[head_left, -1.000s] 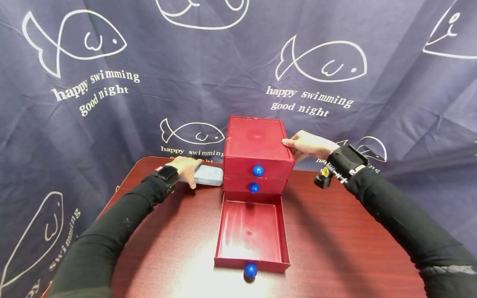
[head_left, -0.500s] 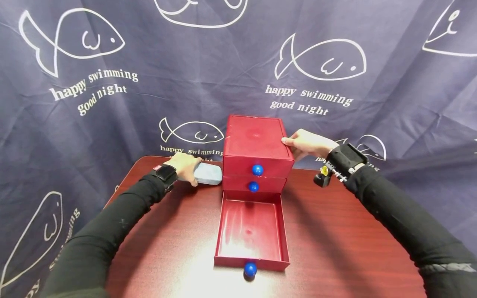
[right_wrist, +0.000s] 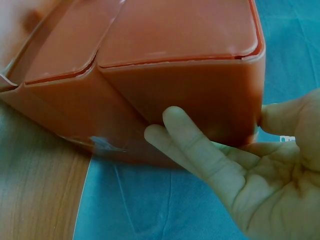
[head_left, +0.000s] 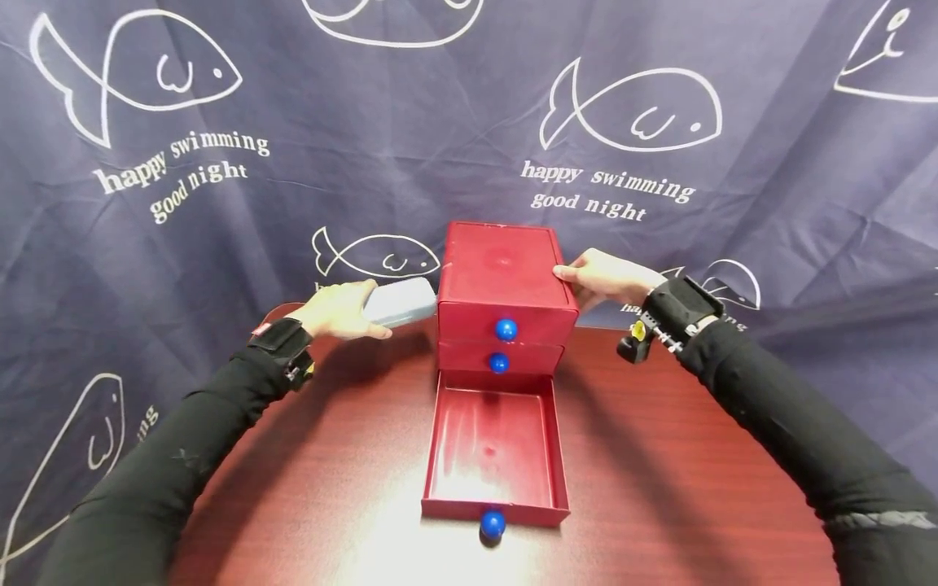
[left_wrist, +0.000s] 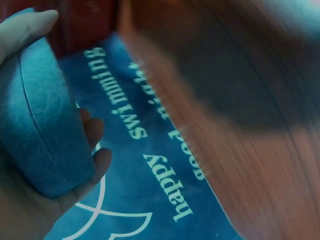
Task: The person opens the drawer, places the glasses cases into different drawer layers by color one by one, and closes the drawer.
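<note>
Holding a pale blue-grey case (head_left: 399, 302) off the table, the left hand (head_left: 339, 310) has its fingers and thumb curled round the case's near end, just left of a red drawer unit (head_left: 506, 281). The right hand (head_left: 602, 279) rests against the unit's right side near the top, fingers nearly straight and thumb at the far corner, bracing rather than gripping. The unit stands at the far middle of a reddish wooden table (head_left: 659, 488). Its two upper drawers are shut, each with a blue knob, and the bottom drawer (head_left: 493, 446) is pulled fully out toward the viewer, showing nothing inside. By the look of it, the case is being carried; a likely next move is bringing it nearer and right, over the open drawer, then lowering it flat.
</note>
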`<state>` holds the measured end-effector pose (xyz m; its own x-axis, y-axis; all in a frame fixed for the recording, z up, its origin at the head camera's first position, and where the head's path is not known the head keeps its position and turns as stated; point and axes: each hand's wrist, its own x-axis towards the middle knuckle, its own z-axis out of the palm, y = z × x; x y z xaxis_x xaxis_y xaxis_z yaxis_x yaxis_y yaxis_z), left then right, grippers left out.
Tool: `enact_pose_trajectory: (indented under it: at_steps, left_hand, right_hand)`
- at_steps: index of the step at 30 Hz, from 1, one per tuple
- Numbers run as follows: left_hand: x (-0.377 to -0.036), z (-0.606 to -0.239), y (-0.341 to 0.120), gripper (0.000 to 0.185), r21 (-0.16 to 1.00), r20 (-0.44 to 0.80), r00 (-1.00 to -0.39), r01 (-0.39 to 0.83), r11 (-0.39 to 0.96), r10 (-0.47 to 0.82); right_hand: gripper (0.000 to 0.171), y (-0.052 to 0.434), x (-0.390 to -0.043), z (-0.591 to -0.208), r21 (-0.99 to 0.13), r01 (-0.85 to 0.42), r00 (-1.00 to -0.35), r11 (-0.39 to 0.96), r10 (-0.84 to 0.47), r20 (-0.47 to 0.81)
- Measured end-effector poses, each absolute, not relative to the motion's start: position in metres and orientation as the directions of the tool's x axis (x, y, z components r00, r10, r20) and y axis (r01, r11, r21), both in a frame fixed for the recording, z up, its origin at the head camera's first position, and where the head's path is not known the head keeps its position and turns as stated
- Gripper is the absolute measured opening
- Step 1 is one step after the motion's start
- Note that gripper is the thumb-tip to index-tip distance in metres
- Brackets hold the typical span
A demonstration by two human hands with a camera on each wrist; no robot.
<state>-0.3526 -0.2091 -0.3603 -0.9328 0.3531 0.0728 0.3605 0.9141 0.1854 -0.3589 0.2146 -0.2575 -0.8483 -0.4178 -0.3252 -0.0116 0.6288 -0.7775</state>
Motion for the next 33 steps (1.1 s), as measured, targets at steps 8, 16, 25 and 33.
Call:
enact_pose_trajectory:
  at_steps: [8, 16, 25, 33]
  left_hand:
    - [-0.338, -0.343, -0.223, 0.070, 0.433, 0.189, -0.949, 0.310, 0.846, 0.251]
    - [-0.308, -0.317, -0.218, 0.066, 0.584, 0.259, -0.942, 0.330, 0.742, 0.215]
    - [-0.284, -0.295, -0.191, 0.064, 0.484, 0.337, -0.864, 0.501, 0.717, 0.375]
    - [-0.264, -0.288, -0.171, 0.065, 0.384, 0.316, -0.797, 0.603, 0.699, 0.514]
  right_hand:
    - [0.046, 0.213, -0.361, -0.258, -0.783, -0.015, -0.847, 0.622, -0.424, -0.321]
    - [0.046, 0.212, -0.360, -0.257, -0.774, -0.017, -0.848, 0.633, -0.420, -0.325]
    - [0.047, 0.215, -0.360, -0.257, -0.770, -0.010, -0.851, 0.638, -0.409, -0.328]
    - [0.046, 0.213, -0.359, -0.257, -0.773, -0.008, -0.851, 0.634, -0.411, -0.328]
